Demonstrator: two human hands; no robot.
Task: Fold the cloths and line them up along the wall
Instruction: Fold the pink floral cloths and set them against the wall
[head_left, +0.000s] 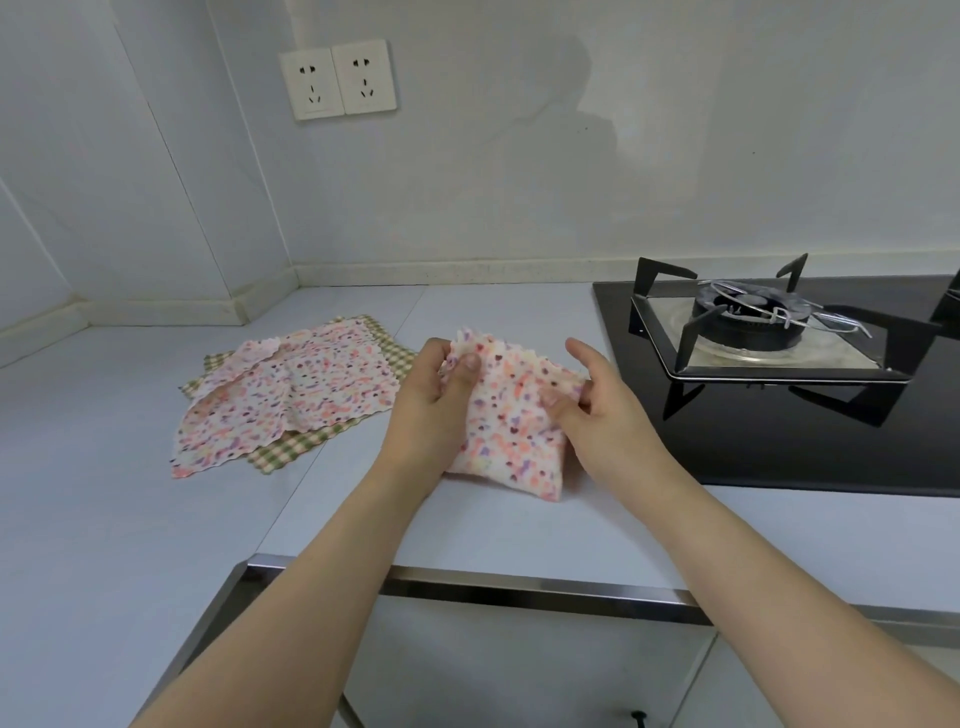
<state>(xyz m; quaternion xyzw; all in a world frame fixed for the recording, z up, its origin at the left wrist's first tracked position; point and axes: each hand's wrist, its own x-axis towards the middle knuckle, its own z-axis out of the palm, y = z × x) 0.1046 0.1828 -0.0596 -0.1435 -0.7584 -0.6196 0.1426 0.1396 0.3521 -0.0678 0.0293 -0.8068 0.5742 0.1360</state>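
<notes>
White counter runs far to the wall. Left hand and right hand pinch the half-folded floral cloth mid-counter, folding it. Next, probably another fold. Unfolded cloths wait left.
</notes>
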